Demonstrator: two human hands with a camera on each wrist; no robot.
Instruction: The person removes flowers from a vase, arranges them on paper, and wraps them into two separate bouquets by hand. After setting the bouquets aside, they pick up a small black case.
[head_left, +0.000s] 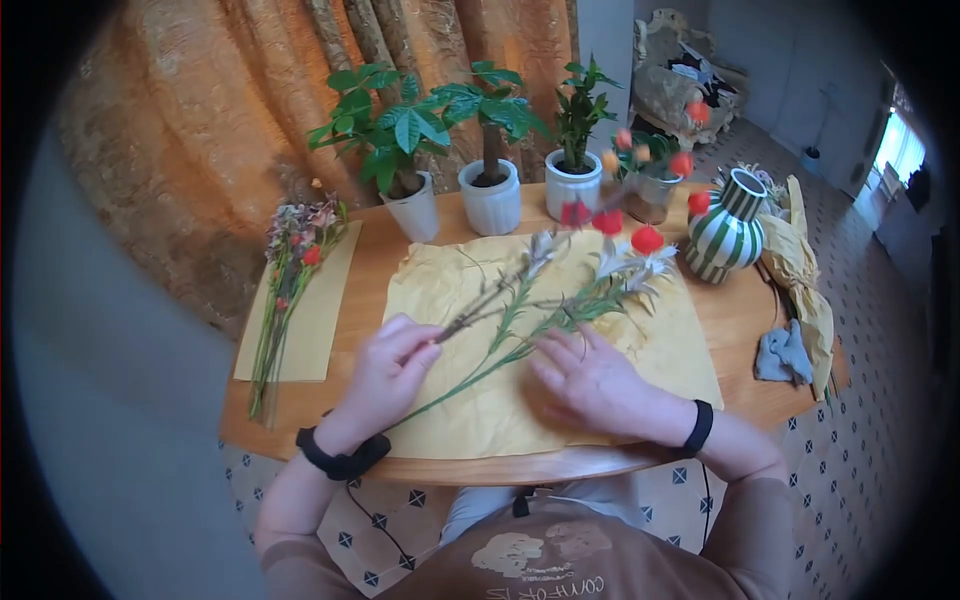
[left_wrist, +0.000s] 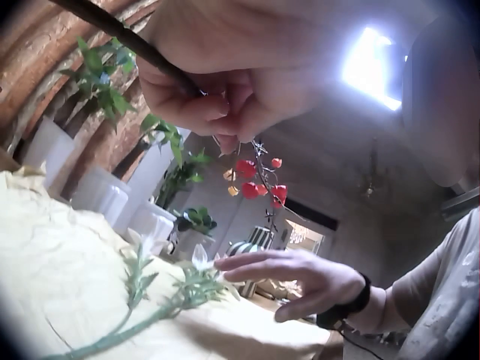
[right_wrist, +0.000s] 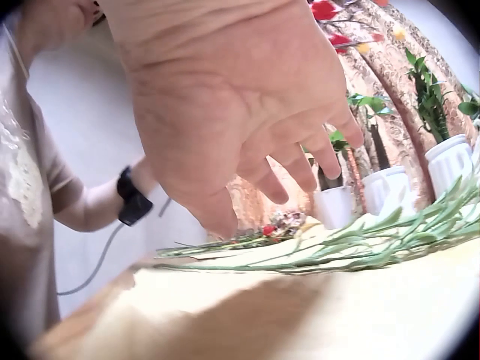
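Left hand (head_left: 383,372) pinches dark branch (head_left: 465,322) (right hand (head_left: 592,385) above paper (head_left: 480,425)).

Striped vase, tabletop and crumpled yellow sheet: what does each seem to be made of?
Vase: probably glazed ceramic, given its smooth, softly shiny green and white stripes.
Tabletop: wood or a wood-look surface, apparently varnished, from its brown colour and shiny front edge.
Sheet: likely matte paper, as it holds creases; thin cloth is possible.
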